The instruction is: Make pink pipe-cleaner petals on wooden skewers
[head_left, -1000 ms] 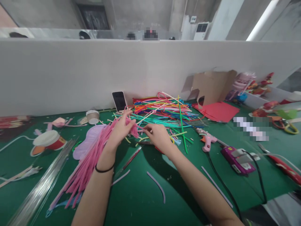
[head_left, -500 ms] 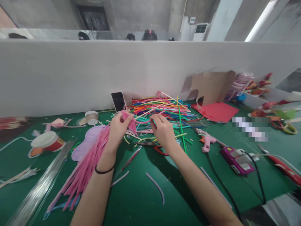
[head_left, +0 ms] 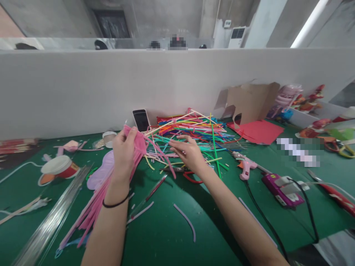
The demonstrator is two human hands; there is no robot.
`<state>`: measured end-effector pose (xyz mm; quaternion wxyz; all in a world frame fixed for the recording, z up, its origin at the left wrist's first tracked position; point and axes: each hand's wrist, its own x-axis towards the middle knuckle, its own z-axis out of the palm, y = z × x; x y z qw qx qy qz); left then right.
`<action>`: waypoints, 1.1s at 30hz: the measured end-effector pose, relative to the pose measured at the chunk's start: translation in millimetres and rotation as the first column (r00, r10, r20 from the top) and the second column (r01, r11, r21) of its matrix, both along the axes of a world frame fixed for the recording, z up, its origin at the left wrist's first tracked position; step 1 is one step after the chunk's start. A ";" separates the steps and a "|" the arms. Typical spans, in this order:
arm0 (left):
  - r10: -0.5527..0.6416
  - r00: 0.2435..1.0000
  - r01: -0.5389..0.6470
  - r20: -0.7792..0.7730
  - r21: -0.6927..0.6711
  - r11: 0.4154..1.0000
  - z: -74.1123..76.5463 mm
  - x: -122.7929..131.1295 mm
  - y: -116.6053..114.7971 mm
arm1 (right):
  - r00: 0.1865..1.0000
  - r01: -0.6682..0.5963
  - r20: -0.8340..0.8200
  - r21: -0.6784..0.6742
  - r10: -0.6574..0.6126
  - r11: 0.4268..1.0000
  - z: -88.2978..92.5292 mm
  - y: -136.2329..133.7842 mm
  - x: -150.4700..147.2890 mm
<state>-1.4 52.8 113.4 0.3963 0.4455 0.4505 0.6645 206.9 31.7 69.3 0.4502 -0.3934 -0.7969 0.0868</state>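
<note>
Left hand (head_left: pixel 123 151) clamped on a pink, fuzzy, roughly square flat piece (head_left: pixel 141 143), thumb on the near face; piece is up off the bench, tilted, about mid-view, in front of a phone with a dark screen and pale edge (head_left: pixel 142 121). Loose pink fuzzy strips (head_left: pixel 169 166) trail from it to the right and down. Right hand (head_left: pixel 190 153) is apart from the left, fingers loosely parted, tips near those strips; can't tell if they touch any stem behind. Thin dark band (head_left: pixel 115 206) on left wrist. Bundle of long pink fuzzy stems (head_left: pixel 95 208) runs beside and under the left forearm, partly over a lilac flat rounded shape (head_left: pixel 107 163). Behind the hands: heap of multicoloured fuzzy stems (head_left: pixel 191 127) along the foot of a pale grey partition (head_left: pixel 166 81). Red-handled metal scissors (head_left: pixel 180 170) below right hand, partly covered. Green bench (head_left: pixel 155 244) in front has a short curved lilac stem (head_left: pixel 186 220). Right side: pink glue gun (head_left: pixel 245 166), purple power strip (head_left: pixel 283 190) with white plugs, red sheets (head_left: pixel 256 132) in front of torn brown cardboard (head_left: pixel 252 101). Left side: red cup with white top, tipped (head_left: pixel 59 168), clear thin rods (head_left: pixel 52 218) lying diagonally.
</note>
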 end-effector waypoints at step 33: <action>-0.066 0.986 0.079 0.155 -0.080 0.994 -11.5 32.5 1.1 | 0.741 -0.114 -0.634 -0.442 -0.220 0.890 8.3 -14.4 -26.3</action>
